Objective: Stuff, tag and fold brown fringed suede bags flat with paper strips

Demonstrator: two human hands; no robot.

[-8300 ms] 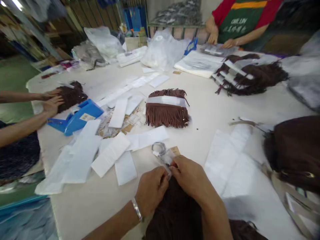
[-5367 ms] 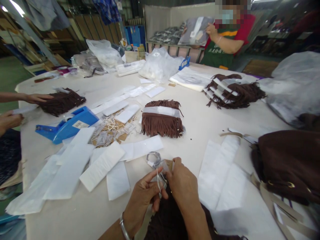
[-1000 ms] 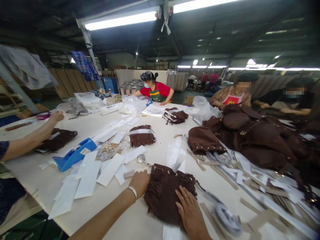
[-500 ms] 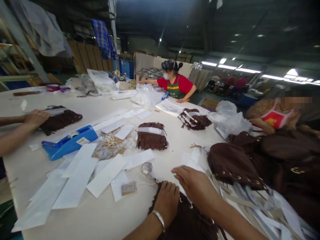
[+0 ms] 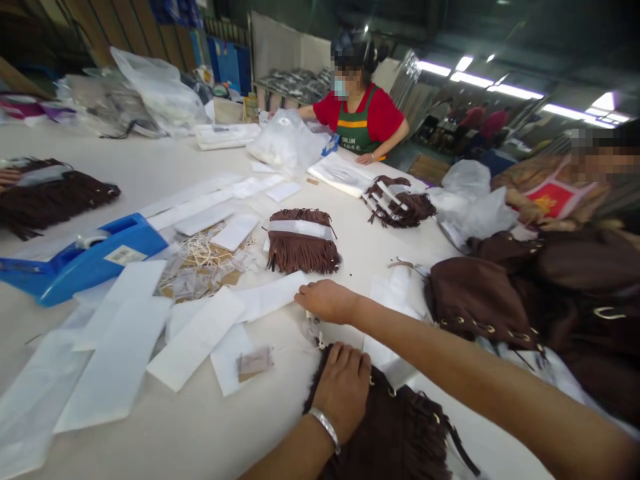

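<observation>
A dark brown fringed bag (image 5: 380, 427) with gold-coloured eyelets lies in front of me at the table's near side. My left hand (image 5: 345, 387), a silver bracelet on its wrist, grips the bag's upper left part with bent fingers close together. Beyond it, my right hand (image 5: 325, 301) has its fingertips closed on the right end of a white paper strip (image 5: 270, 297). The thumb is partly hidden. Just below that hand, a small clear tag or loop (image 5: 313, 327) with a white string lies by the bag's top corner.
Loose white strips (image 5: 115, 360), a blue tape dispenser (image 5: 120, 250) and a heap of strings and tags (image 5: 205, 260) lie left. A banded fringed piece (image 5: 303, 240) sits ahead. Brown bags (image 5: 480, 300) are piled right. Co-workers (image 5: 370, 113) are around the table; another hand (image 5: 7, 179) shows far left.
My right hand has moved left and forward from above the bag to the white strip. My left hand stays on the bag. The view has tilted down and shifted right.
</observation>
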